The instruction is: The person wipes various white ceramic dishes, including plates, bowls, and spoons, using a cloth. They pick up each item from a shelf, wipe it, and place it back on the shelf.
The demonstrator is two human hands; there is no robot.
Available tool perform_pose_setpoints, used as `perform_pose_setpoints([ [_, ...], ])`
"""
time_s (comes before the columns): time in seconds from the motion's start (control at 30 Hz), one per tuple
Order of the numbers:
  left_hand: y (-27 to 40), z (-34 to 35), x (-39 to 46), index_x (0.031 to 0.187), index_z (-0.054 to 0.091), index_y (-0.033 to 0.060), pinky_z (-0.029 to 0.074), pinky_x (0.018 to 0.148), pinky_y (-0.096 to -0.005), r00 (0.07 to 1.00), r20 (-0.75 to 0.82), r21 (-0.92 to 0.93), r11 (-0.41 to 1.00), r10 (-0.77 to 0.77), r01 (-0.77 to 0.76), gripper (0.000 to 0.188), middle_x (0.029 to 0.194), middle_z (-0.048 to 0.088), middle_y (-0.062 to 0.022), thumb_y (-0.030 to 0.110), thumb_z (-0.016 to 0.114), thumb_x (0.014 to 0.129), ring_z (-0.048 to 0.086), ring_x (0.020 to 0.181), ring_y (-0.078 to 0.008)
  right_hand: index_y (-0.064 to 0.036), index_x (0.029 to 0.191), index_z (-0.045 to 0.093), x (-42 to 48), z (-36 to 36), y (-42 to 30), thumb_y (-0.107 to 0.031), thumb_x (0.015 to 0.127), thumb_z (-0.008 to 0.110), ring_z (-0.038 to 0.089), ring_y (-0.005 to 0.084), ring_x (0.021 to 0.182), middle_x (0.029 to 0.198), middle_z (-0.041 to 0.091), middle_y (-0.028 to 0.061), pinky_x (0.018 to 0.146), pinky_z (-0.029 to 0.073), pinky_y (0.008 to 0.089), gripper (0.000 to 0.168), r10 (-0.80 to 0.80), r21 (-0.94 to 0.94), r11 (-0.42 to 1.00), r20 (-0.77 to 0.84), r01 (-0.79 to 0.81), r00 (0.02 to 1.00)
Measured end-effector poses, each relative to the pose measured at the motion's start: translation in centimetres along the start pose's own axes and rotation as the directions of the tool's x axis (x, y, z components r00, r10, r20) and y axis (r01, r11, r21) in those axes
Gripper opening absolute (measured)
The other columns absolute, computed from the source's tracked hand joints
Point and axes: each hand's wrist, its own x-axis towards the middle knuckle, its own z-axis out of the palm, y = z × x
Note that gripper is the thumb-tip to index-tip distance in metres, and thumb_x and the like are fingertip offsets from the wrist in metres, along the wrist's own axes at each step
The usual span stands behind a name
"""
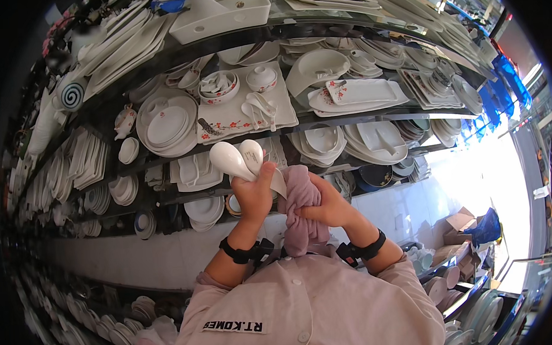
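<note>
My left hand (254,196) grips white ceramic soup spoons (232,159), with two bowls showing above the thumb. One spoon back (251,153) bears small printing. Most of their handles are hidden by the fingers. A pale flat piece (278,184) sticks out between that hand and the cloth; I cannot tell whether it belongs to a spoon. Bunched in my right hand (329,202) is a pink towel (301,190), its lower end hanging towards my shirt. Both hands are close together in front of the shelf's edge.
Beyond my hands, a shelf carries a square plate (255,114) with flower decoration, small spoons (259,110), a lidded bowl (261,78) and stacked round plates (167,126). More crockery fills shelves above and below. Cardboard boxes (460,225) stand at right. Plates (481,316) lie behind me.
</note>
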Motion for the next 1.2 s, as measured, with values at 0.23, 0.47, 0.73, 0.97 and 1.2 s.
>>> perform_pose_setpoints([
  [0.23,0.1,0.3,0.9,0.127,0.061,-0.0061,0.053,0.089,-0.0295,0.989,-0.127,0.019,0.997,0.077,-0.075,0.039,0.113,0.070,-0.0078,0.015,0.074,0.097,0.067,0.096,-0.0139,0.001,0.131,0.059,-1.2,-0.5,-0.5,-0.002,0.081,0.078,0.064,0.0139,0.107,0.116,0.069,0.0063,0.097,0.050,0.0321,0.054,0.023,-0.186,0.982,-0.041,-0.030,0.999],
  [0.47,-1.8,1.3,1.2,0.128,0.063,-0.0057,0.052,0.088,-0.0287,0.989,-0.140,0.050,0.998,0.046,-0.040,0.038,0.117,0.070,-0.0077,0.012,0.074,0.097,0.064,0.097,-0.0119,0.000,0.122,0.061,-0.7,-1.1,-0.7,-0.004,0.080,0.078,0.065,0.0155,0.102,0.107,0.069,0.0089,0.093,0.052,0.0322,0.045,0.004,-0.067,0.998,-0.185,-0.017,0.983],
  [0.73,-2.6,4.5,2.4,0.127,0.064,-0.0055,0.053,0.086,-0.0279,0.991,-0.112,0.013,0.998,-0.067,0.069,0.036,0.115,0.071,-0.0074,0.010,0.074,0.096,0.065,0.096,-0.0115,0.001,0.120,0.061,0.8,-3.3,-0.8,-0.007,0.078,0.079,0.066,0.0189,0.102,0.106,0.069,0.0114,0.093,0.052,0.0336,0.047,0.017,-0.179,0.983,-0.181,-0.050,0.983],
  [0.97,-6.9,8.0,5.3,0.129,0.064,-0.0046,0.051,0.073,-0.0247,0.995,-0.071,0.006,0.998,0.069,-0.069,0.039,0.099,0.070,-0.0057,0.025,0.066,0.104,0.061,0.080,-0.0086,0.000,0.121,0.062,3.1,-8.7,-0.9,-0.006,0.076,0.074,0.068,0.0198,0.098,0.107,0.070,0.0128,0.090,0.053,0.0344,0.047,0.018,-0.266,0.960,-0.264,-0.091,0.964],
  [1.2,-9.4,9.4,8.8,0.126,0.064,-0.0047,0.040,0.062,-0.0216,0.996,-0.029,0.035,0.996,-0.081,0.082,0.035,0.095,0.068,-0.0027,0.024,0.057,0.108,0.049,0.072,-0.0046,-0.002,0.116,0.065,6.6,-18.8,-1.1,-0.006,0.077,0.075,0.073,0.0254,0.093,0.099,0.073,0.0149,0.082,0.055,0.0347,0.040,-0.239,-0.645,0.749,-0.479,-0.153,0.845],
])
